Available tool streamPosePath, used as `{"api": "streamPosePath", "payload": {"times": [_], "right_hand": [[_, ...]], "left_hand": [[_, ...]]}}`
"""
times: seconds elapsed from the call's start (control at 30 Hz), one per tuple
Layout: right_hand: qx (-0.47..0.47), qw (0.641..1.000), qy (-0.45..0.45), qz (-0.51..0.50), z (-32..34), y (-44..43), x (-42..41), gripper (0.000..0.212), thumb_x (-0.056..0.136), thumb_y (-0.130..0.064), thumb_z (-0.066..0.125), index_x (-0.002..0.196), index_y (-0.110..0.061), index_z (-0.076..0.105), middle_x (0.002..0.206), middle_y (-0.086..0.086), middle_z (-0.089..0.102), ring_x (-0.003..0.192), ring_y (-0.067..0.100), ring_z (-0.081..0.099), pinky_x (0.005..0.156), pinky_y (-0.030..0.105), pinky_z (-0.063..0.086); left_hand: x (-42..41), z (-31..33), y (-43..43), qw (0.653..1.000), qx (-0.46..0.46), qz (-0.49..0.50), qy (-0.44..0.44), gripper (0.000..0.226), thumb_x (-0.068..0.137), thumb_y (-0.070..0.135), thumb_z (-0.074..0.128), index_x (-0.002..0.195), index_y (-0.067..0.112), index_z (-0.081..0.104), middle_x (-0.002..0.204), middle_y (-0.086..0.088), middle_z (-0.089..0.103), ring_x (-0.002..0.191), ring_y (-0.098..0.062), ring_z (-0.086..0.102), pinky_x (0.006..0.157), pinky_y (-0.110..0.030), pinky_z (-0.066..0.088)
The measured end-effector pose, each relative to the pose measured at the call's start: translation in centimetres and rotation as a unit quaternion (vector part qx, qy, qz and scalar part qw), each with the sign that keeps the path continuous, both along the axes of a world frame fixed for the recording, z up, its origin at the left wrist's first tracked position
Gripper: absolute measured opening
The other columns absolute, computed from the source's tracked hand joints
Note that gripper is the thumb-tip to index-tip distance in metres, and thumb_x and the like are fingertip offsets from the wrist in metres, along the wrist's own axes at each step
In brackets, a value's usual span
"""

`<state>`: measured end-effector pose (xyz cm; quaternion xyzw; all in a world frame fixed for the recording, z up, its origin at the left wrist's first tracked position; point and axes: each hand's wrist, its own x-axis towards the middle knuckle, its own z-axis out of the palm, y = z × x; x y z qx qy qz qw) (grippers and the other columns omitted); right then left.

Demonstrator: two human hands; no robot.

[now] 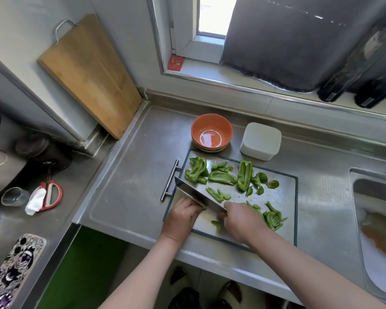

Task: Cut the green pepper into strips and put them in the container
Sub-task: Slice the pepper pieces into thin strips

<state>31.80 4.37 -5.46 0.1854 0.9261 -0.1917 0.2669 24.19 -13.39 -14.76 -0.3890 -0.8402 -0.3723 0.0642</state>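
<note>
Green pepper, uncut pieces (221, 177): several large halves and curled sections lie across the upper part of the steel cutting board (285, 197), near the middle of the frame. Cut strips (273, 217): a tight pile at the board's lower right edge, just right of my right hand (241, 221); a few more lie loose mid-board beside the blade. One small piece (217, 225) sits on the board between my two hands. Right hand: closed round the handle of the knife (194, 192), a broad cleaver whose blade runs from that hand up and to the left, edge down on the board. Left hand (183, 216): on the lower left part of the board, fingers curled down against the flat of the blade; a sliver of green shows at the fingertips, but the blade hides them, so I cannot tell whether they grip anything. Just above the board: orange bowl (201, 126), nothing green in it, and to its right a white box (260, 141) with its lid on; neither touches the pepper. All of this sits on a steel counter (129, 186). Sink (354, 175) at the right edge, something brownish blurred inside. Wooden board (87, 74) leans on the wall, upper left. Red scissors (51, 195) and a phone (16, 270) in a patterned case, lower left.
</note>
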Motion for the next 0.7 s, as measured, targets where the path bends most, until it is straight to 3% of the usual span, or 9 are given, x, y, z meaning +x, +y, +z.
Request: {"api": "streamPosePath", "payload": {"times": [0.13,0.23,0.33,0.43,0.63,0.7], "right_hand": [[-0.005,1.0,0.002,0.001,0.6,0.5,0.1,0.012,0.095,-0.018,0.042,0.092,-0.019,0.053,0.085,0.003,0.055,0.08,0.028,0.056,0.064,0.034,0.042],[-0.002,1.0,0.019,0.016,1.1,0.4,0.0,0.013,0.097,-0.024,0.042,0.087,-0.02,0.049,0.079,0.001,0.052,0.075,0.026,0.054,0.062,0.035,0.042],[-0.002,0.999,0.046,0.019,1.5,0.3,0.4,0.019,0.1,-0.032,0.044,0.086,-0.021,0.049,0.075,0.0,0.05,0.069,0.026,0.052,0.06,0.035,0.042],[0.002,0.998,0.053,0.022,1.7,0.1,0.6,0.02,0.101,-0.033,0.043,0.087,-0.02,0.049,0.075,0.001,0.052,0.069,0.027,0.053,0.062,0.036,0.046],[0.01,0.999,0.045,0.027,1.5,0.1,0.8,0.016,0.1,-0.029,0.042,0.088,-0.019,0.047,0.076,0.001,0.049,0.074,0.03,0.056,0.063,0.037,0.047],[0.015,0.999,0.041,0.032,1.5,0.0,0.7,0.015,0.101,-0.029,0.042,0.09,-0.019,0.046,0.076,0.002,0.049,0.075,0.03,0.056,0.063,0.037,0.046]], "left_hand": [[0.1,0.4,0.2,1.0,-0.019,-0.002,0.023,0.019,0.087,0.022,0.062,0.078,0.012,0.075,0.08,0.0,0.066,0.076,-0.018,0.059,0.062,-0.027,0.051],[0.0,0.4,0.3,0.999,-0.029,0.025,-0.001,0.021,0.087,0.025,0.061,0.078,0.015,0.077,0.08,0.0,0.068,0.075,-0.019,0.062,0.063,-0.028,0.053],[-0.6,0.1,0.7,0.998,-0.042,0.046,-0.014,0.007,0.074,0.009,0.082,0.073,0.012,0.076,0.077,-0.004,0.069,0.072,-0.02,0.063,0.067,-0.026,0.051],[-0.9,-0.2,0.9,0.997,-0.052,0.047,-0.008,0.022,0.062,-0.002,0.09,0.071,0.012,0.075,0.075,-0.005,0.07,0.073,-0.02,0.062,0.07,-0.023,0.047],[-0.7,-0.2,0.9,0.998,-0.032,0.049,0.006,0.001,0.072,0.01,0.075,0.071,0.011,0.076,0.075,-0.005,0.071,0.072,-0.018,0.061,0.069,-0.025,0.049],[-0.7,-0.2,0.9,0.998,-0.029,0.051,0.001,0.009,0.077,0.015,0.071,0.072,0.011,0.076,0.076,-0.005,0.071,0.073,-0.018,0.061,0.07,-0.025,0.049]]}}
